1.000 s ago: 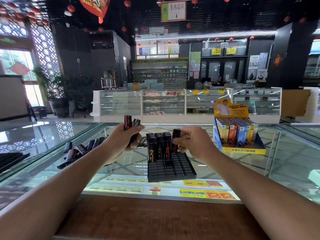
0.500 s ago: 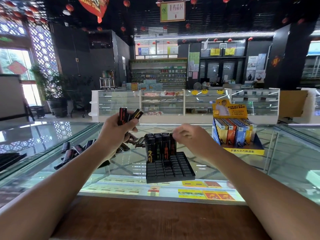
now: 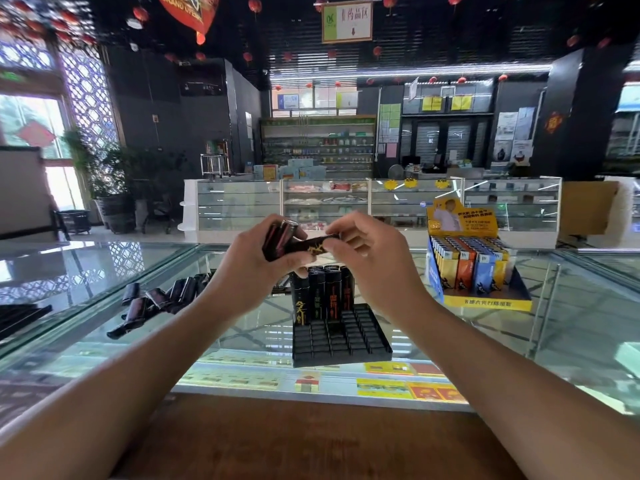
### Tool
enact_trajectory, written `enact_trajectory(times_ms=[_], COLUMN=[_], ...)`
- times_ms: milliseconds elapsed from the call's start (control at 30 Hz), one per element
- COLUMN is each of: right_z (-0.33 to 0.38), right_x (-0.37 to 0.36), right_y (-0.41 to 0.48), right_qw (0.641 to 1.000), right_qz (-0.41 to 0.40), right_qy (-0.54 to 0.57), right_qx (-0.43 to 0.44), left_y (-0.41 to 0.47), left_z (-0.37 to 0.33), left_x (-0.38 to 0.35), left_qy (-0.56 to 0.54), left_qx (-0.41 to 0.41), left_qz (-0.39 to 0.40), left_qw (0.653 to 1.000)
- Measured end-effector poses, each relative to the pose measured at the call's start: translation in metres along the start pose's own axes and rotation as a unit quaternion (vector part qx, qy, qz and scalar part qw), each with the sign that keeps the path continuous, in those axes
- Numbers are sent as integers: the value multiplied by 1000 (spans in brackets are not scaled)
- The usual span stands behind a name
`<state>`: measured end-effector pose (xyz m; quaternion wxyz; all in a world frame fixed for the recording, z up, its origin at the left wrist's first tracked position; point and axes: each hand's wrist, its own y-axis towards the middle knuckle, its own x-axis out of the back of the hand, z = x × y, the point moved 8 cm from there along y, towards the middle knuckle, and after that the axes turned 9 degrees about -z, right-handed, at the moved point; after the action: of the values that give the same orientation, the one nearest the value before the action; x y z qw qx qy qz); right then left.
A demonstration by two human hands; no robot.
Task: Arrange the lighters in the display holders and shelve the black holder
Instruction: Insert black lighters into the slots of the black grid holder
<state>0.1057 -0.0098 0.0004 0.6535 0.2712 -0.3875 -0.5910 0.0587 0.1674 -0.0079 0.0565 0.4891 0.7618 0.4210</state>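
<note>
Head view, chest height over glass counter (image 3: pixel 571 341). Left hand (image 3: pixel 249 268) closed round small bundle of dark lighters (image 3: pixel 282 233), tops poking up past thumb. Right hand (image 3: pixel 370 258) now brought in against left, fingertips pinching one lighter with gold lettering (image 3: pixel 311 245) laid crosswise between both hands. Half a second back, right hand empty and loose over tray; a second back, down at back row seating a lighter. Reads as a reload: one piece placed, next being drawn from left-hand stock. Black holder (image 3: pixel 343 337) flat on counter just below hands, only far rows filled with upright lighters (image 3: pixel 322 292), front grid of slots bare. Exact count of filled rows unclear, hands covering the back. Loose pile of dark lighters (image 3: pixel 156 299) lying on counter well left of holder. Yellow display box (image 3: pixel 474 271) to right, already stocked with coloured lighters. Likely next: turn pinched lighter upright, drop into next free slot. Filling far from done; shelving of holder not yet begun.
</note>
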Motion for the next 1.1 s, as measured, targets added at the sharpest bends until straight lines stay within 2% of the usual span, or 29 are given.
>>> enact_trajectory(times_ms=[100, 167, 200, 267, 333, 433, 500, 533, 567, 667, 733, 833, 933, 1100], right_z=[-7, -8, -5, 10, 28, 38, 36, 34, 32, 16, 7, 8, 12, 8], right_x=[9, 3, 1, -2, -3, -8, -14, -14, -12, 0, -2, -11, -18, -27], right_y=[2, -2, -4, -7, -9, -12, -12, -12, -10, -3, -5, -10, -16, -25], right_qw=[1000, 998, 992, 952, 902, 853, 828, 828, 845, 946, 980, 992, 991, 982], right_qz=[-25, 12, 25, 14, -14, -21, -6, -7, -10, 2, 40, 79, 95, 117], right_qy=[5, -57, -120, -266, -348, -402, -440, -446, -431, -278, -179, -96, -92, -132], right_qx=[-17, -1, 36, 154, 255, 333, 348, 340, 316, 165, 79, 29, 33, 62], left_y=[5, 6, 6, 6, 6, 6, 6, 6, 7, 10, 10, 5, 3, 2], left_z=[7, 10, 11, 16, 17, 15, 13, 13, 14, 28, 44, 65, 79, 81], left_x=[8, 10, 9, 7, 4, 0, 0, 1, 3, 8, 8, 0, -2, -3], left_qy=[0, -21, -39, -71, -94, -135, -148, -150, -156, -173, -161, -152, -167, -132], left_qx=[3, 12, 23, 45, 55, 62, 58, 55, 56, 106, 161, 233, 284, 281], left_qz=[-22, -22, -20, -13, 0, 19, 18, 10, -4, -43, -32, 4, -18, -31], left_qw=[1000, 999, 999, 996, 994, 989, 987, 987, 986, 978, 973, 960, 944, 950])
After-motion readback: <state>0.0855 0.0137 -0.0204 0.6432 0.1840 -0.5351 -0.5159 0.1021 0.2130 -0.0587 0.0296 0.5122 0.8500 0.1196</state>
